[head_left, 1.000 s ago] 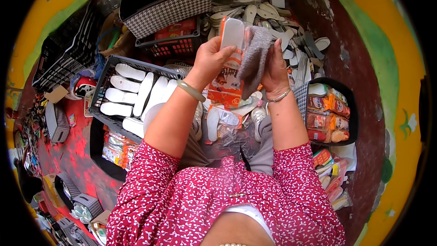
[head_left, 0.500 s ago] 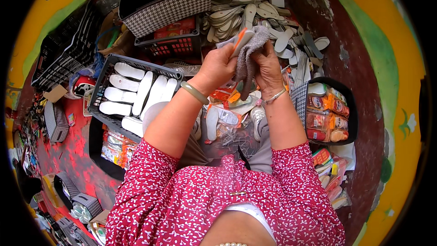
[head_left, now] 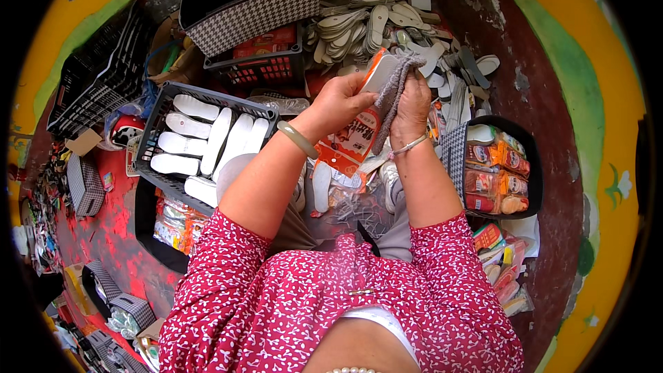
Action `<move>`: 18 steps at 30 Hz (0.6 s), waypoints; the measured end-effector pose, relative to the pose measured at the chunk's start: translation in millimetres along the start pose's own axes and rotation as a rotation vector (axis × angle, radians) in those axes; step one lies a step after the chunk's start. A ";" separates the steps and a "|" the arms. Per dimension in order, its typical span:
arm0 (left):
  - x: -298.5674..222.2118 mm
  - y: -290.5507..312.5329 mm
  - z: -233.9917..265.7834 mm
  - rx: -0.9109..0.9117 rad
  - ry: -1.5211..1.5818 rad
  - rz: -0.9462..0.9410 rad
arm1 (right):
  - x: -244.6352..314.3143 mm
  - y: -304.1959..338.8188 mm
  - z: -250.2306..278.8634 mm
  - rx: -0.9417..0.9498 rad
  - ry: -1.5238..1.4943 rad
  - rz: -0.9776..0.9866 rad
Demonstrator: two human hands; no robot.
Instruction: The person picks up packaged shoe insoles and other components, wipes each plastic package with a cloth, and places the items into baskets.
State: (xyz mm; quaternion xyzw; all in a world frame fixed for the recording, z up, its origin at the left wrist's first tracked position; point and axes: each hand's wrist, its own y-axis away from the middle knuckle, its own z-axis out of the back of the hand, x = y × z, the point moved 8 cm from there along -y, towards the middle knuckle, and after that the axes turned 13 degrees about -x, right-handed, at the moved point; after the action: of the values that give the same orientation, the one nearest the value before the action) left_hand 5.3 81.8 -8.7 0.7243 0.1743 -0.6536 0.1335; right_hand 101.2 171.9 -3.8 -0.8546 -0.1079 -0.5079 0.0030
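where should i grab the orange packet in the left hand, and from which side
Probably by the lower end of the orange packet, coming from below: that flat end hangs uncovered. The left hand grips its upper part, and the grey fuzzy piece runs along its right, so those places look harder to reach.

Right hand [head_left: 411, 112]: my fingertips, hidden by grey fuzzy cloth [head_left: 394, 90]
Orange packet [head_left: 347, 144]: partly behind my left hand [head_left: 343, 102]
Pearl necklace [head_left: 352, 371]: cut off below
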 end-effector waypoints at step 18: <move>-7.8 22.8 -5.9 0.064 0.435 0.455 | 10.4 -47.5 24.9 0.046 -0.136 -0.271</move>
State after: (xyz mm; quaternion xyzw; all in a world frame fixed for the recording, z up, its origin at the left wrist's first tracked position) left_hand 19.7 63.0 -1.1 0.8713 0.0114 -0.4420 0.2129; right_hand 118.7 223.1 -11.8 -0.8643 -0.2341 -0.4421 -0.0532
